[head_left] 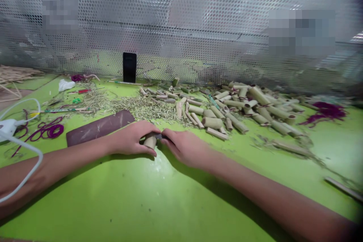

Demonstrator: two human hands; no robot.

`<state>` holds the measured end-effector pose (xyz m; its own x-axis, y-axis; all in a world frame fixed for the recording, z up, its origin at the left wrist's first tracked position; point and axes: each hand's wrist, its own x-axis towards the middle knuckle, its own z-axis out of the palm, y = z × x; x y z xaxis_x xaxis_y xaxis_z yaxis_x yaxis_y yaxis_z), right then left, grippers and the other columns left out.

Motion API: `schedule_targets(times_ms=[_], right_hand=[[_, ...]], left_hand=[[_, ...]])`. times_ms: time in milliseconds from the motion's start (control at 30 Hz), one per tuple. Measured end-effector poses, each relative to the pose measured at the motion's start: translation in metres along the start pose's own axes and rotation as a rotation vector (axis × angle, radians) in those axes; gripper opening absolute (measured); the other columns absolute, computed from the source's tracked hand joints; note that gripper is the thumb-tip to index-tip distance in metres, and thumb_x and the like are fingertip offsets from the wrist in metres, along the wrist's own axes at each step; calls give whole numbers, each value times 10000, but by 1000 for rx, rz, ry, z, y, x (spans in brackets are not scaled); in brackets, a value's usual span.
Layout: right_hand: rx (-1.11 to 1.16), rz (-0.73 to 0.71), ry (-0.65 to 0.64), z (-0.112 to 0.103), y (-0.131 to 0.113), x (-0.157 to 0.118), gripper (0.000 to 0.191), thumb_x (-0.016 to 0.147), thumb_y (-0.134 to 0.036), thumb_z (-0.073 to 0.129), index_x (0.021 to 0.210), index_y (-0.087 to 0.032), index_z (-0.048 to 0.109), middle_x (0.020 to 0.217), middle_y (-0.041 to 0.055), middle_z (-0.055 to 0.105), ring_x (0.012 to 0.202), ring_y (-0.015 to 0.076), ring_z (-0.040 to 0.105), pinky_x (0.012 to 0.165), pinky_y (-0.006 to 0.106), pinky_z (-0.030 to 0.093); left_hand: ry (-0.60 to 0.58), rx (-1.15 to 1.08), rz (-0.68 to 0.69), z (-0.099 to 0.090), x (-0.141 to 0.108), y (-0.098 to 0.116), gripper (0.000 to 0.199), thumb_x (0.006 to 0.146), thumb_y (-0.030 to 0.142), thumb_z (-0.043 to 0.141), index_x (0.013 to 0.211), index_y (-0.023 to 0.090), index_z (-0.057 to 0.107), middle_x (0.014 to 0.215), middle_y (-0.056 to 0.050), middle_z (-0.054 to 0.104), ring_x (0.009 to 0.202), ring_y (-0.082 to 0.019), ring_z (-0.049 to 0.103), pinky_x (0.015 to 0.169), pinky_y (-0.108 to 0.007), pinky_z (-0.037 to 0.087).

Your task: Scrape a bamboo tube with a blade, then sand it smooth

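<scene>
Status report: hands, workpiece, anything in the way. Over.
Left hand gripping short bamboo piece. Right hand closed on dark object, mostly hidden, beside the piece. Brown slab just beyond left wrist.

We can read no text, label, brand, number or sign. The phone, upright at the far edge of the table, turns a dark face to us, and we make out no lettering on it. Two pixelated patches over the perforated metal sheet beyond that edge (one toward the table's far left corner, one toward its far right) give us nothing legible. A slim patterned stick toward the left edge carries green markings too small for us to read, and on the white plastic block at that edge we can make out no print.
</scene>
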<state>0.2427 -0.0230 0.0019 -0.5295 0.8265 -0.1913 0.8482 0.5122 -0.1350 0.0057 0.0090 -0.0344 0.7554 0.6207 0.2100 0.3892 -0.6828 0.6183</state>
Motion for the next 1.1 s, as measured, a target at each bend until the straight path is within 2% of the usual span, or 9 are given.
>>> schedule_targets(times_ms=[100, 233, 333, 467, 767, 967, 1100], right_hand=[[7, 9, 1, 2, 1, -3, 290, 1125, -313, 391, 1156, -175, 644, 950, 99, 791, 727, 224, 684, 592, 310, 346], [9, 5, 45, 1, 0, -4, 267, 1119, -289, 406, 1142, -174, 645, 869, 79, 767, 669, 207, 659, 567, 301, 340], [19, 73, 104, -3, -1, -2, 288, 1132, -272, 373, 1139, -161, 638, 822, 79, 742, 637, 197, 643, 551, 294, 343], [-70, 83, 166, -3, -2, 2, 270, 1124, -251, 397, 1116, -151, 648, 824, 95, 744, 660, 211, 658, 559, 305, 336], [-142, 9, 171, 1, -11, 7, 338, 1122, -271, 378, 1221, -166, 683, 974, 101, 793, 808, 242, 735, 635, 326, 407], [-156, 59, 124, 0, -15, 10, 335, 1139, -287, 372, 1264, -160, 656, 1043, 98, 809, 831, 259, 754, 645, 344, 419], [-168, 87, 115, 1, -18, 10, 330, 1143, -288, 365, 1283, -172, 641, 1038, 90, 812, 834, 257, 760, 619, 339, 397]], left_hand=[[-4, -8, -8, 0, -1, 0, 637, 832, 523, 898, 1354, 258, 648, 1328, -95, 720, 1250, -323, 650, 1111, -446, 481], [8, -70, -143, 0, -1, 3, 927, 749, 536, 947, 1525, 285, 506, 1410, -115, 683, 1272, -353, 655, 1080, -465, 518], [13, -93, -163, 0, -1, 5, 1019, 740, 552, 943, 1581, 283, 436, 1493, -136, 631, 1334, -372, 626, 1119, -492, 500], [23, -80, -124, 1, 1, 4, 1013, 751, 570, 928, 1581, 254, 441, 1558, -154, 577, 1379, -379, 597, 1171, -505, 463], [44, -55, -50, 1, 5, 7, 893, 755, 535, 925, 1495, 230, 527, 1450, -151, 663, 1309, -377, 640, 1142, -516, 480], [62, -81, -141, 2, 6, 9, 876, 674, 579, 965, 1375, 210, 590, 1333, -147, 712, 1200, -378, 687, 1005, -476, 556], [60, -43, -151, 1, 7, 12, 872, 668, 580, 969, 1351, 195, 588, 1320, -156, 710, 1184, -385, 691, 990, -477, 555]])
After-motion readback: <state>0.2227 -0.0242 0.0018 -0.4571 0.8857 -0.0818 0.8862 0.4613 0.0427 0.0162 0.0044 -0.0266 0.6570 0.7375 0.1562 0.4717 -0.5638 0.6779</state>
